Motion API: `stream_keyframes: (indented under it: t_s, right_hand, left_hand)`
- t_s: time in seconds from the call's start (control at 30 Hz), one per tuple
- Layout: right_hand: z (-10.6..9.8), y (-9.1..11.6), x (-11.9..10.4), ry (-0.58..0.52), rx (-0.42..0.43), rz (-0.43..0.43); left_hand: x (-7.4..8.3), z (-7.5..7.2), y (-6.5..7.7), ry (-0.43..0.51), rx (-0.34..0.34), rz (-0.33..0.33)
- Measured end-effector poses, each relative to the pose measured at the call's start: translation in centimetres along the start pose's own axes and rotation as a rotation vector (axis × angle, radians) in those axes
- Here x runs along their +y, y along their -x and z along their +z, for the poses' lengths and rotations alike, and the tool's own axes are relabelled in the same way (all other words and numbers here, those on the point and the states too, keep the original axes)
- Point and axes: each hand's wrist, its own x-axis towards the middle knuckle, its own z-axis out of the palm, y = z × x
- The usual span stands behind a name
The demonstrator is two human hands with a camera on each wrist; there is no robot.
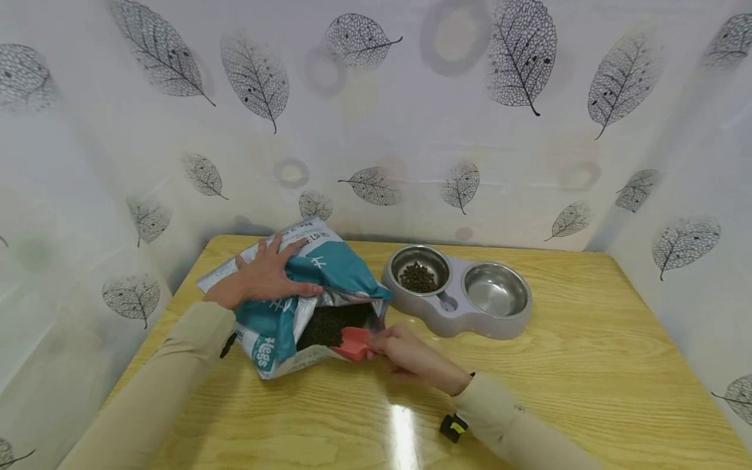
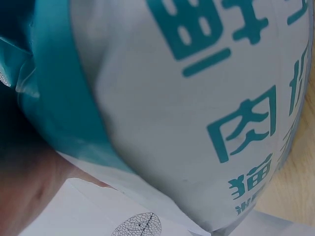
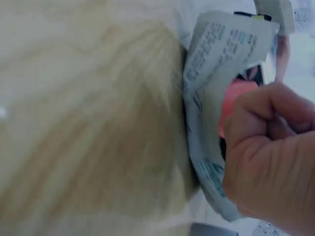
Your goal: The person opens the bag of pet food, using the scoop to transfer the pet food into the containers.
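A teal and white pet food bag [image 1: 343, 264] lies on its side, its mouth facing the near right. Dark kibble [image 1: 326, 325] shows inside. My left hand [image 1: 264, 274] rests on top of the bag with fingers spread. In the left wrist view the printed bag side [image 2: 162, 98] fills most of the picture. With curled fingers my right hand [image 1: 411, 356] grips a coral-red scoop [image 1: 354, 342] by its handle. The scoop's head is at the bag mouth, over the lower edge; how much kibble it carries cannot be seen. The right wrist view shows the scoop [image 3: 236, 98] partly behind the fingers.
Behind and right of the bag stands a grey double feeder [image 1: 437, 313]. Its left steel bowl [image 1: 420, 256] holds some brown kibble [image 1: 418, 278]; the right steel bowl [image 1: 495, 290] shows a bare bottom. Leaf-printed curtain [image 1: 376, 130] surrounds the wooden table [image 1: 593, 339].
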Motion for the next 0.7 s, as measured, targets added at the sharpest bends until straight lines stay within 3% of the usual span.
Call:
stream_keyframes:
  t_s: [0.37, 0.7]
  right_hand:
    - [-0.3, 1.1, 0.0, -0.062, 0.03, -0.014]
    - [-1.5, 2.3, -0.2, -0.118, -0.073, -0.096]
  left_hand:
    - [0.0, -0.1, 0.0, -0.004, 0.008, 0.002]
    - [-0.3, 0.2, -0.2, -0.001, 0.01, -0.002]
